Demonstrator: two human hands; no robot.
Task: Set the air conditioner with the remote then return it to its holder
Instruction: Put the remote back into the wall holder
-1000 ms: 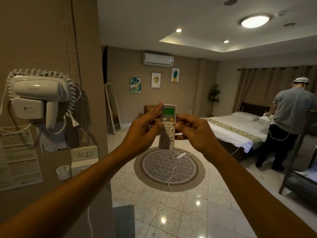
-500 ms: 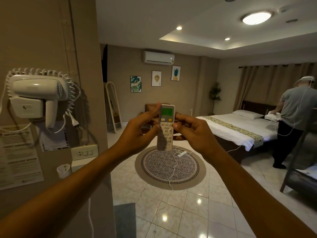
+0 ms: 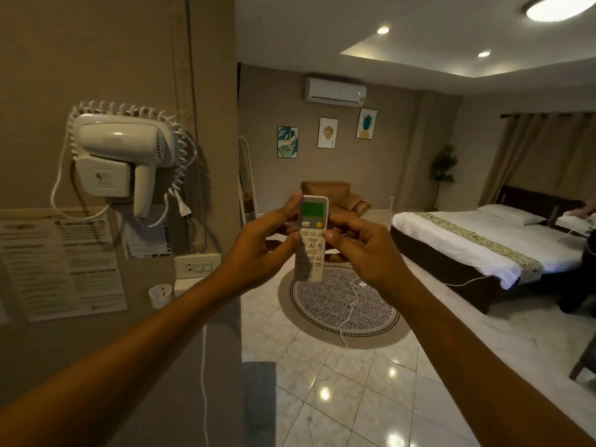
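Note:
I hold a white remote (image 3: pixel 311 237) upright at arm's length, its green screen lit and facing me. My left hand (image 3: pixel 258 250) grips its left edge, fingers behind it. My right hand (image 3: pixel 364 250) holds the right side, with the thumb tip resting on the buttons below the orange one. The white air conditioner (image 3: pixel 335 91) hangs high on the far wall, beyond the remote. A small white cup-shaped holder (image 3: pixel 160 295) is fixed to the near wall on the left, below the switch plate; whether it is the remote's holder I cannot tell.
A wall-mounted hair dryer (image 3: pixel 125 150) with coiled cord hangs on the pillar at left, above paper notices (image 3: pixel 61 262) and a switch plate (image 3: pixel 197 266). A round rug (image 3: pixel 342 308) with a white cable lies on the tiled floor. A bed (image 3: pixel 477 246) stands at right, an armchair (image 3: pixel 335 195) behind.
My view has swung to the left, bringing the pillar closer to centre and pushing the bed and the other person toward the right edge. Both hands still hold the remote.

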